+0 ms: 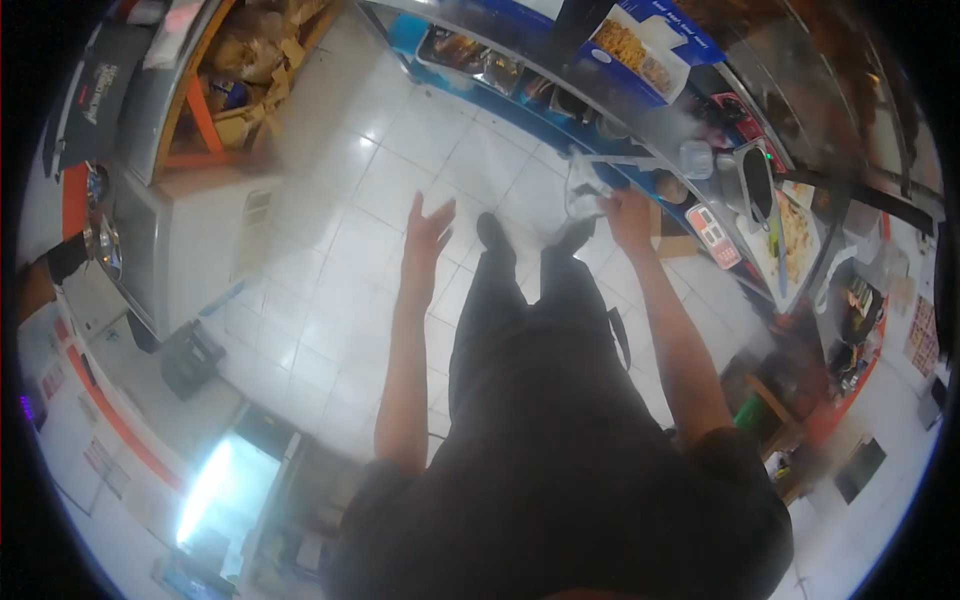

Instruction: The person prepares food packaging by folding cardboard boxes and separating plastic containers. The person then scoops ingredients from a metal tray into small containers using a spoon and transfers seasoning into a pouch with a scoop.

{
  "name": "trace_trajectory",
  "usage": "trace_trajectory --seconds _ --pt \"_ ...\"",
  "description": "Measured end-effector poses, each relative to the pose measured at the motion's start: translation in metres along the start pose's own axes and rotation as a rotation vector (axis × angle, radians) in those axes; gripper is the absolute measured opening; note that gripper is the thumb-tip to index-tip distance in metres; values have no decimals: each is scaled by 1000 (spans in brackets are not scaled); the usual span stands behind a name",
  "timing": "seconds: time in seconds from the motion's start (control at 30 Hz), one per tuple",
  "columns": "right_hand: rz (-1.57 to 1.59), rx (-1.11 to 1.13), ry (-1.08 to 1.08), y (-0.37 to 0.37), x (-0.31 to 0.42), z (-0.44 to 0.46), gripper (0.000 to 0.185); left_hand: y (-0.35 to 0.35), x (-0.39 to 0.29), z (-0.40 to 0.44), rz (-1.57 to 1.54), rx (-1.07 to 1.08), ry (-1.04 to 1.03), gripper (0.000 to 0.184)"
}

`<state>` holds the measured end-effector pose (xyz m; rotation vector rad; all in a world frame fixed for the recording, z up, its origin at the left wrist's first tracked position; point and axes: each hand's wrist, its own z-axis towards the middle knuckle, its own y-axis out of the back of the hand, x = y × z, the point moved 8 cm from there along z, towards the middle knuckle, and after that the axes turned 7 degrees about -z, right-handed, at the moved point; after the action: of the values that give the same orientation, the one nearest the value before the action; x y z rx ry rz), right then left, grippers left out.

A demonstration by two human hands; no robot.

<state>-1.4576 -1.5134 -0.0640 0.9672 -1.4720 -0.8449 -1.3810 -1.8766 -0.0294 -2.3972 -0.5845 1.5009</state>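
Note:
My left hand [429,226] is held out over the tiled floor, its fingers apart and nothing in them. My right hand [627,216] has its fingers closed at the edge of a crumpled white cloth [584,187], which hangs beside the counter front. The right hand is near a tan cardboard box [675,238] on the floor side and a red-and-white item [714,238] at the counter edge.
A counter [540,58] with metal food trays curves along the top and right. A blue-and-white box [640,50] of food stands on it. A white cabinet [208,230] is at left, below a wooden crate [170,110] of bags. A dark bin [190,360] sits lower left.

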Motion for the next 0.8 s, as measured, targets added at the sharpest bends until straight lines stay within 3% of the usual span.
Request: trace_trajectory --seconds 0.03,0.07,0.1,0.2,0.27,0.47,0.53,0.57,0.7,0.77,0.8 --pt "-35 -123 -2 -14 -16 11 31 26 35 -8 -7 -16 14 70" --pt "2 56 -143 -47 -50 26 30 56 77 -20 318 -28 104 68" --pt "-109 -95 -54 -54 -57 35 25 74 104 -35 643 -30 196 66" --pt "-240 -105 -166 -90 -93 61 21 97 145 -96 806 -142 457 62" --pt "-240 -95 -184 -91 -85 77 20 102 166 -135 750 -143 542 61" --pt "-206 -132 -270 -126 -124 131 17 80 158 -201 575 -120 465 57" --pt "-353 -487 -189 -109 -107 139 19 74 142 -202 597 -141 459 56" --pt "-373 -363 -115 -137 -130 153 21 68 130 -200 578 -146 450 60" --pt "-526 -356 -104 -134 -119 169 24 30 73 -181 606 -117 405 53" --pt "-339 38 -358 -141 -131 171 39 5 60 -183 394 0 329 56" --pt "-331 28 -364 -150 -140 169 39 1 60 -191 404 7 322 56"
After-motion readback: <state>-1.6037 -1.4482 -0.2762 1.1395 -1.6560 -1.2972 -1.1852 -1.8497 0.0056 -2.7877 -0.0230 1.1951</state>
